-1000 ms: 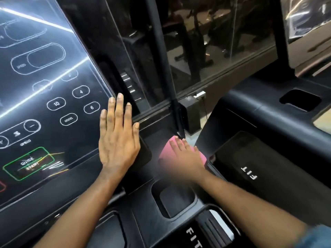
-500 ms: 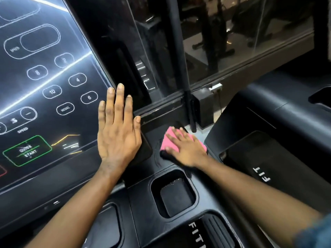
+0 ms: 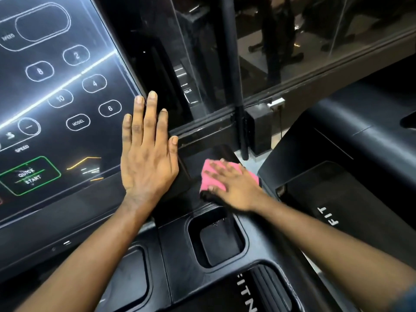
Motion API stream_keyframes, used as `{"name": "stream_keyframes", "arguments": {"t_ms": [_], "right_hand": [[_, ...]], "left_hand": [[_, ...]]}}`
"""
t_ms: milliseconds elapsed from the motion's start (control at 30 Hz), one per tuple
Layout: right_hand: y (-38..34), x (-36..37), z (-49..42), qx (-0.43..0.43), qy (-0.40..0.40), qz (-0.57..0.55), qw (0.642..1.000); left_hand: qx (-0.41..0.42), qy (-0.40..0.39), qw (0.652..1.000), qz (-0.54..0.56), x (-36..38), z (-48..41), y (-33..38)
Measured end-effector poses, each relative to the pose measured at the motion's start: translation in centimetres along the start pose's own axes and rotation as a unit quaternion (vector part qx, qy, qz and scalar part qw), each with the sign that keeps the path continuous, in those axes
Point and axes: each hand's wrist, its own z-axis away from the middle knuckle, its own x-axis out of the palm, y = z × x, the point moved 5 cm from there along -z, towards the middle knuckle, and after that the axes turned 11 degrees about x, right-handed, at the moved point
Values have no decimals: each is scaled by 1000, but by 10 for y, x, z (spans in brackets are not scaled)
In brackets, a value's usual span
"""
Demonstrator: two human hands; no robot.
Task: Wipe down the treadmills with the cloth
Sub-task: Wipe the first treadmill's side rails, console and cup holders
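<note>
A black treadmill console (image 3: 67, 122) with white button outlines and a green QUICK START box fills the left. My left hand (image 3: 147, 158) lies flat on the console's right edge, fingers straight and together. A folded pink cloth (image 3: 210, 176) sits on the black plastic ledge to the right of the console, above a square cup recess (image 3: 217, 240). My right hand (image 3: 231, 186) presses flat on the cloth with spread fingers and covers most of it.
A second treadmill (image 3: 333, 154) stands close on the right, with a narrow strip of floor between the two. A glass wall with a black post (image 3: 234, 75) runs behind both machines. A wall socket (image 3: 275, 103) sits at the glass's base.
My right hand has slid the cloth a little toward me and to the left on the ledge. My left hand has stayed flat on the console edge.
</note>
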Motion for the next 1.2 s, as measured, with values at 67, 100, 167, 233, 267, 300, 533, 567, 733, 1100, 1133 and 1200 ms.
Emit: {"name": "stream_keyframes", "arguments": {"t_ms": [67,100,167,233,267,300,533,567,733,1100,1133,1200], "right_hand": [[13,-12,-38,84,-6,-53,995],[11,-16,-59,122,-3,-70,990],[-9,-19,-86,162,1,-49,985],[-46,-13,-80,102,0,32,994],[-62,-8,-61,45,6,65,997],[-71,-2,-35,-13,17,79,997],[36,-10,7,42,-6,-99,994],[41,-15,-15,85,-14,-146,986],[-16,-15,-84,149,-8,-41,988],[34,-8,1,110,17,-144,983],[34,-13,-24,151,12,-174,973],[18,-18,-70,203,8,-153,967]], "left_hand": [[-2,-3,1000,-4,1,0,1],[-1,-3,1000,-3,1,0,1],[0,-4,1000,0,0,0,1],[-1,-4,1000,0,0,0,1],[0,-6,1000,3,-1,0,1],[1,-7,1000,7,-1,1,1],[0,-1,1000,4,1,0,1],[-2,-3,1000,2,1,0,1],[1,0,1000,2,0,0,1],[-2,3,1000,3,2,1,1],[-3,2,1000,1,2,1,2],[0,2,1000,1,2,1,2]]}}
